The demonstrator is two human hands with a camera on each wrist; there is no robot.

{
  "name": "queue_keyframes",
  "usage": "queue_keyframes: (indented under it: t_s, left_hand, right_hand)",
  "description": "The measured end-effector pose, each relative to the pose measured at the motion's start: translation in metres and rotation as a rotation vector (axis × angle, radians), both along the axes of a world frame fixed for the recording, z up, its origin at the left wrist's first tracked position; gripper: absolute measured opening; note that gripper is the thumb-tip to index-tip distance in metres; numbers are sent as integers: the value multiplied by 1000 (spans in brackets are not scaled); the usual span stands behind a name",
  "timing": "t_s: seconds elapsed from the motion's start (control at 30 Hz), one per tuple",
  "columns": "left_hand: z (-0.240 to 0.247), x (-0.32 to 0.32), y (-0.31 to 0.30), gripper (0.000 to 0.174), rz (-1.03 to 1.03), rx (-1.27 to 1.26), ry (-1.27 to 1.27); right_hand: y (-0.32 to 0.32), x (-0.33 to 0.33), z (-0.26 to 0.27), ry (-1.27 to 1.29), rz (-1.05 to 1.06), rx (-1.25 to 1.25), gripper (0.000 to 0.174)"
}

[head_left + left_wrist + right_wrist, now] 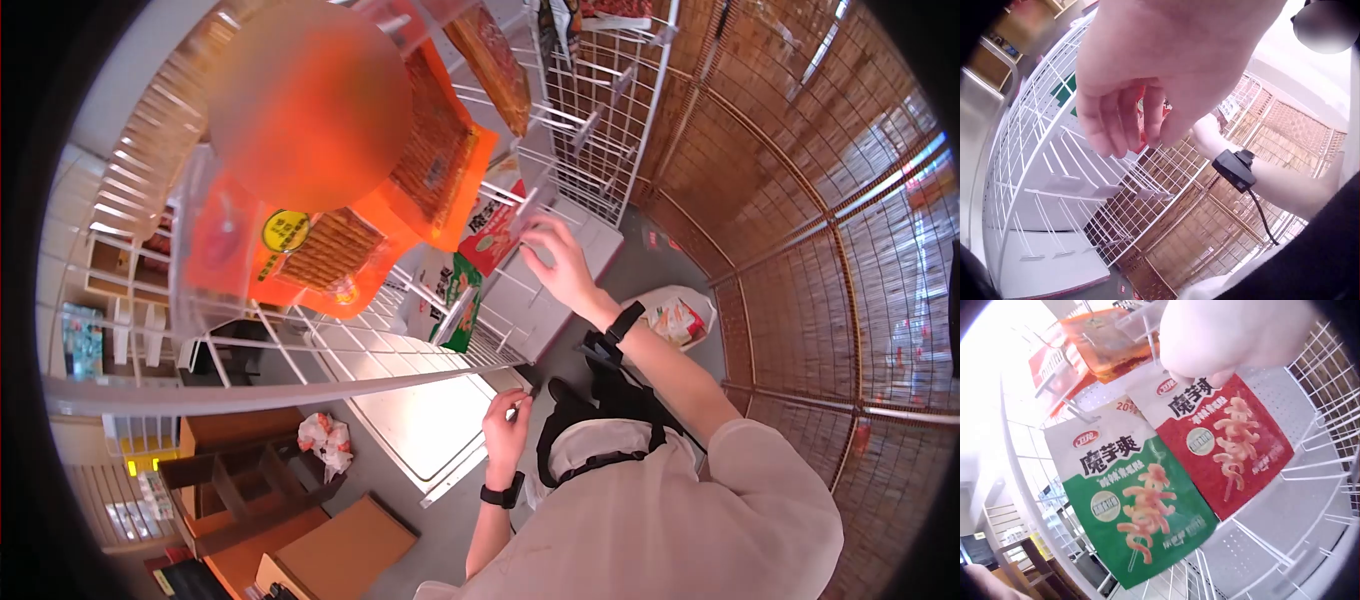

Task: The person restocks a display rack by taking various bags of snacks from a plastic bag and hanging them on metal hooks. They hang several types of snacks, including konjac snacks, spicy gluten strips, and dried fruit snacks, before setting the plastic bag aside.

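Note:
A red snack bag [1229, 450] and a green snack bag [1138, 500] hang side by side on hooks of a white wire rack; both show in the head view too, the red bag [492, 235] above the green bag [462, 305]. My right hand [565, 265] is at the red bag's edge, thumb and forefinger parted. In the right wrist view its bent fingers overlap the top of the red bag. Lower down and toward my body, my left hand [507, 425] hangs with loosely curled fingers, apart from the bags. The left wrist view shows this hand [1147, 81] before the rack's hooks.
Large orange snack packs [335, 255] hang close on the near side of the rack. Bare hooks [1054, 219] jut out below. A woven wire-backed screen [790, 200] stands at right. On the floor are a white bag [655, 300] with a packet and a cardboard box [340, 550].

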State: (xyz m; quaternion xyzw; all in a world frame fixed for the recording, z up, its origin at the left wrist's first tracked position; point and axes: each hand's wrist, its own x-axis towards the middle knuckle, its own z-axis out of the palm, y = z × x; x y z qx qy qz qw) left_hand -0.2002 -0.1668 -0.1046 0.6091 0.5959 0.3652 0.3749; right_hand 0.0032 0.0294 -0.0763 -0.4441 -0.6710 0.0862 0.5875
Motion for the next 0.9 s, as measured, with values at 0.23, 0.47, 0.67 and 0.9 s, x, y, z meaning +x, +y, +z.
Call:
queue_keyframes:
  t_s: [0.23,0.47,0.67,0.9]
  left_hand:
    - [-22,-2,8,12,-102,-67,19]
    - [-38,16,17,19,-207,-113,97]
    - [-49,72,32,25,-344,-168,170]
    - [-69,177,47,25,-564,-28,338]
  right_hand:
    - [-85,64,-81,-74,181,-638,14]
    - [-167,143,-140,-188,138,-1001,23]
    - [-216,208,-190,-264,14,-1088,25]
    - [-258,306,-231,-140,23,-1179,26]
